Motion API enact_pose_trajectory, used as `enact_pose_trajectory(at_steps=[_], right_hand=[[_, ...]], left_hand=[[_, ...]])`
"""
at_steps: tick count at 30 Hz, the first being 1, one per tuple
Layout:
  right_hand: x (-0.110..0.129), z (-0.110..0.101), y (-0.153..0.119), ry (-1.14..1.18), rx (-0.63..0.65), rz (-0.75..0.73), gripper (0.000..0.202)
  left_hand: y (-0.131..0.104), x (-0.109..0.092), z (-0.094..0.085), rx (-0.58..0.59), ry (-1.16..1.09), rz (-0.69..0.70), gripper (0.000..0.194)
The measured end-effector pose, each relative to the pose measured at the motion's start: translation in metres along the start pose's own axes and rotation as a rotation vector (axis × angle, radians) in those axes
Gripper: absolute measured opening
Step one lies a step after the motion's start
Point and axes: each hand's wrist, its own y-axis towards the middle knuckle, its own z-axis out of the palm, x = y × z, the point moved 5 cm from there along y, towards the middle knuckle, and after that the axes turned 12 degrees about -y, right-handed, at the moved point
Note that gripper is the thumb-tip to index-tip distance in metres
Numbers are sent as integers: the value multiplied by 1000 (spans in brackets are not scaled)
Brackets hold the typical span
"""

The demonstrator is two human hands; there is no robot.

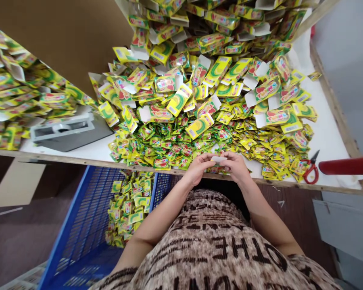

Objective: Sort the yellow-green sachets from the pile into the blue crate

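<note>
Left hand [198,168] and right hand [236,166] close together at the near edge of the white table [324,110], fingertips of both pinched on a small white piece [218,160]. Mostly covered by fingers, so hard to tell if part of a carton or not. Just beyond the hands, basically a carpet of little sachets: green-and-red ones [161,162] towards the left, yellow ones [268,171] towards the right. Past those, a big messy heap of yellow-and-green cartons [199,125], loads with white flaps sticking out. Over to the right, red-handled scissors [311,174] at the table edge, blades pointing away, with a red bar [346,165] near them. Off to the left, a grey tape dispenser [69,133] beside the heap, and behind it a big brown cardboard panel [63,40]. Down below the edge, left of the patterned top [211,241], a blue plastic crate [78,217] with more yellow-and-green packs [128,209] inside.
</note>
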Motion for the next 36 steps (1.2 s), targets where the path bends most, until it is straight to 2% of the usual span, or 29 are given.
enact_pose_trajectory(at_steps=[5, 10, 13, 16, 18, 22, 23, 25, 27, 29, 30, 31, 32, 34, 36], right_hand=[[7, -2, 0, -152, -20, -181, 25], [4, -3, 3, -144, -54, -173, 29], [4, -5, 3, -173, -77, -219, 26], [5, -7, -2, -309, -105, -363, 21], [3, -6, -9, -416, -141, -476, 19], [-3, -2, -26, -630, -279, -639, 18], [-2, -1, -29, -675, -278, -672, 20], [4, -6, -30, -753, -198, -730, 22], [15, -24, -25, -839, -163, -759, 22], [29, -59, -14, -964, -350, -727, 24], [34, -76, -6, -1050, -437, -694, 33], [36, -91, 3, -1129, -467, -654, 40], [38, -102, 13, -1178, -455, -621, 39], [39, -120, 28, -1172, -423, -570, 28], [44, -136, 30, -1039, -520, -531, 22]], left_hand=[[-3, -9, -6, -126, 212, 252, 29], [2, -12, -7, -122, 376, 330, 30], [3, -15, -5, -48, 547, 436, 27], [-2, -18, -2, 41, 733, 628, 18], [-5, -18, -2, 84, 780, 702, 16], [-7, -12, -2, 188, 821, 687, 18], [-7, -10, -2, 215, 830, 679, 19], [-7, -7, -2, 263, 855, 671, 19], [-6, -4, -3, 306, 901, 642, 23], [-4, -2, -3, 343, 938, 592, 29], [-3, -1, -3, 354, 941, 573, 31], [-1, 0, -3, 358, 929, 568, 32], [1, 0, -3, 359, 909, 574, 32], [5, 2, 0, 371, 877, 577, 32], [5, 2, 2, 359, 852, 560, 33]])
